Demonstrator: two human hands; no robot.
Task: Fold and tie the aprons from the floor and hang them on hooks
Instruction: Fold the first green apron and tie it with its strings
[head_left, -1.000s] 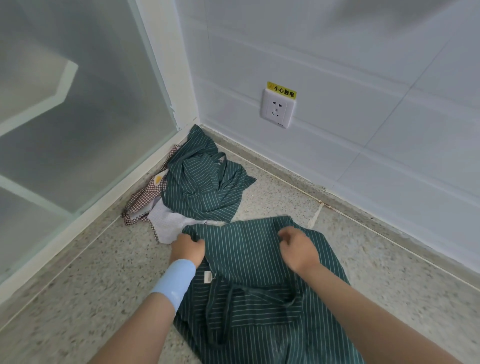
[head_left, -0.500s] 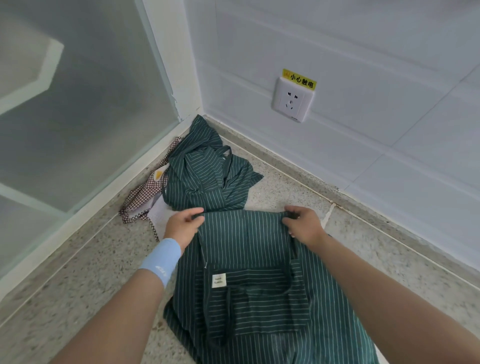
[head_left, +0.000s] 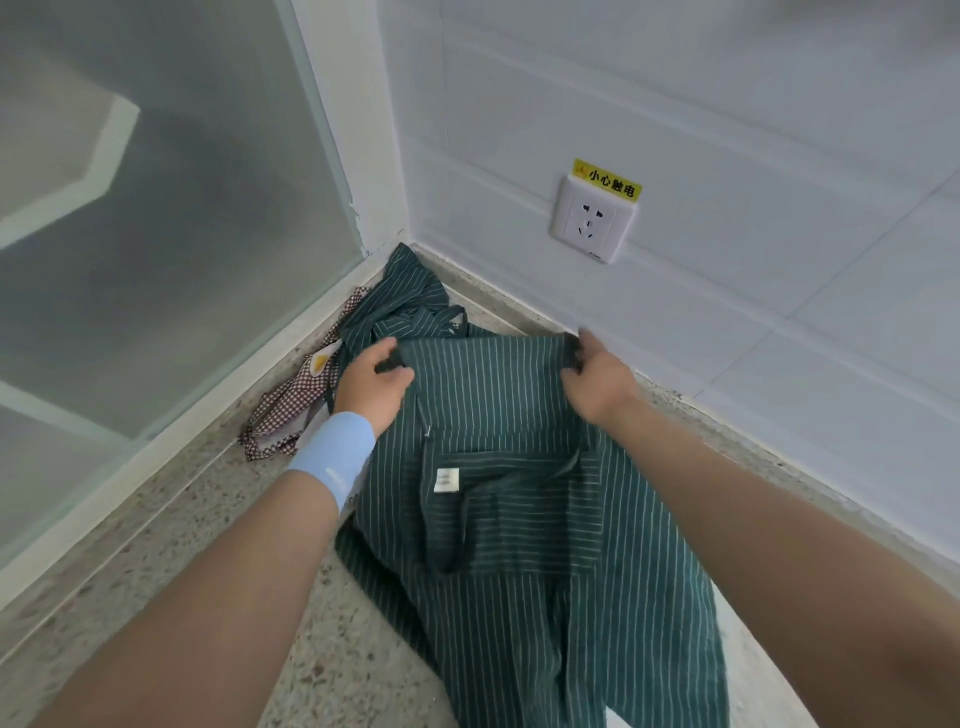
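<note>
Head view: left hand (head_left: 373, 385) and right hand (head_left: 597, 379) each pinch the green striped apron's (head_left: 498, 519) top edge.

Two green striped aprons: the spread apron (head_left: 519, 415) and the heaped apron (head_left: 405, 306). One red-checked cloth (head_left: 291, 400). Two hands: the left hand (head_left: 371, 379) and the right hand (head_left: 597, 376). One blue wristband (head_left: 332, 457), one white label (head_left: 448, 479), one wall socket (head_left: 592, 218), one yellow sticker (head_left: 608, 179).

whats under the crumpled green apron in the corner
A red checked cloth pokes out at its left edge; the rest is hidden beneath the crumpled green apron.
</note>
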